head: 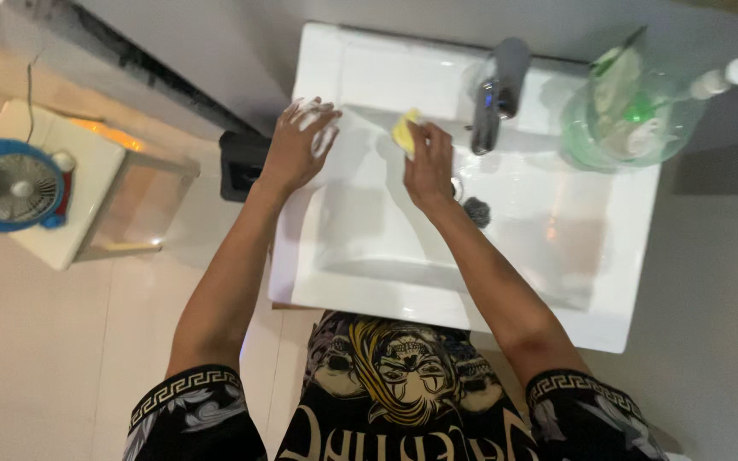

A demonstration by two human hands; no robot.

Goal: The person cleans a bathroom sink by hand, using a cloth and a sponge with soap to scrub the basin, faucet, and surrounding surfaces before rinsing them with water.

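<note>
I see the right hand (429, 164) gripping a yellow sponge (404, 132) against the sink's (557, 316) back wall, just left of the faucet (497, 94). The left hand (299, 143), fingers spread and soapy-looking (it's blurred), rests flat on the sink's left rim. A green bowl (629, 119) sits at the back right corner.

Yellow sponge (405, 132), white sink (369, 256), blue fan (10, 185), green glass bowl (587, 137).
</note>
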